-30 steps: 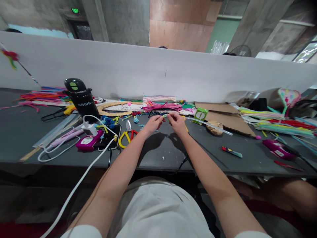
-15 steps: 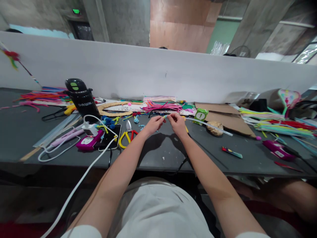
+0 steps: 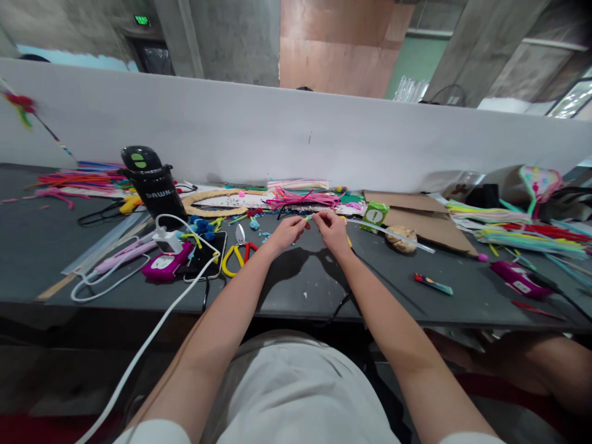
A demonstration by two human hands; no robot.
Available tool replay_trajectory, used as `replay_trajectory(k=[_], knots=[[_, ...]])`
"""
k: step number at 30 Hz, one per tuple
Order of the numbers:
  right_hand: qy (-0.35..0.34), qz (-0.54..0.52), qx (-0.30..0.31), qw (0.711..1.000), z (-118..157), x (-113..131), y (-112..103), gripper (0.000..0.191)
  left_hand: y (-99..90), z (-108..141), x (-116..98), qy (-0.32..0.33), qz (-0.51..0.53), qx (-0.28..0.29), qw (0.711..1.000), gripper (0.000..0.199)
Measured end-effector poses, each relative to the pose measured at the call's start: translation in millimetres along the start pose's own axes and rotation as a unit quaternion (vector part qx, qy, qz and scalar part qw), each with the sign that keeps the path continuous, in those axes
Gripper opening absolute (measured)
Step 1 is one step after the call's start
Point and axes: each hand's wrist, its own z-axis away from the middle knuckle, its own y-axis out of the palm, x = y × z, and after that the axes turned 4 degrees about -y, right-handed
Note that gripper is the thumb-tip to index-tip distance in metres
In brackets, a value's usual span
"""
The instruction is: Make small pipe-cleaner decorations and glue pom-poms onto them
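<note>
Currently, your left hand [image 3: 287, 231] and right hand [image 3: 330, 228] both pinch green piece [image 3: 309, 217] between fingertips, above desk [image 3: 296, 290]. Cutters [image 3: 240, 235] lie to left of your left hand; pink bundle [image 3: 303, 198] behind both; green box [image 3: 375, 214] near right hand.

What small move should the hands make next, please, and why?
Perhaps the left hand should steady the small greenish piece while the right hand gently adjusts it: both hands meet closely at it, so a fine adjustment seems easiest from here. Its exact shape is too small to tell.
</note>
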Motion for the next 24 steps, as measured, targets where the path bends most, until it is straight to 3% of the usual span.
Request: replay_trajectory(k=[11,17,24], knots=[[0.033,-0.025,-0.025,0.999,-1,6,-3,0.033,0.9,1,-4,-0.02,0.015,-0.004,1.0,0.036],[0.021,-0.067,0.039,0.997,-4,3,-10,0.032,-2.0,-1,0,-0.008,0.007,0.0,1.0,0.035],[-0.01,-0.025,0.046,0.999,-3,1,-11,0.034,-5.5,-3,4,0.025,-0.06,-0.013,0.998,0.035]])
